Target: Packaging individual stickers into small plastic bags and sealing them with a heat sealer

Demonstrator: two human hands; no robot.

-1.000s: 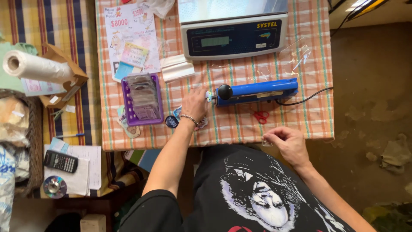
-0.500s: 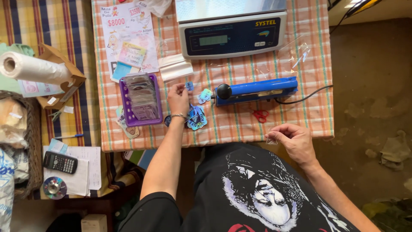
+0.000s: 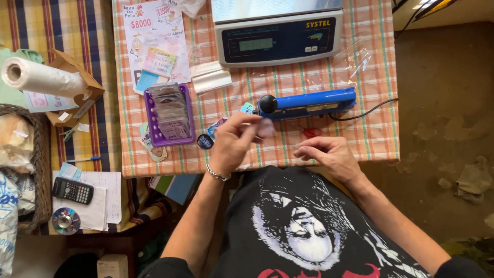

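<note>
Checkered orange cloth covers the table (image 3: 360, 139) in front of you, with a digital scale (image 3: 278, 38) at the far edge and a blue heat sealer (image 3: 309, 102) lying across the middle. Your left hand (image 3: 234, 141) is raised just above the cloth, fingers pinched on a small clear bag (image 3: 266, 127) that looks pale and slightly blurred, held just in front of the sealer's black knob (image 3: 267, 103). Keep that pinch light and near the bag's edge, so the mouth stays flat and does not crumple. Your right hand (image 3: 329, 154) rests low at the near edge of the table, fingers curled loosely inward; whether it holds anything small I cannot tell. Your left wrist is bent upward with the forearm angled in from the lower left. Beside it lie a purple tray (image 3: 170, 116) of clear sleeves and a few loose stickers (image 3: 154, 149).
</note>
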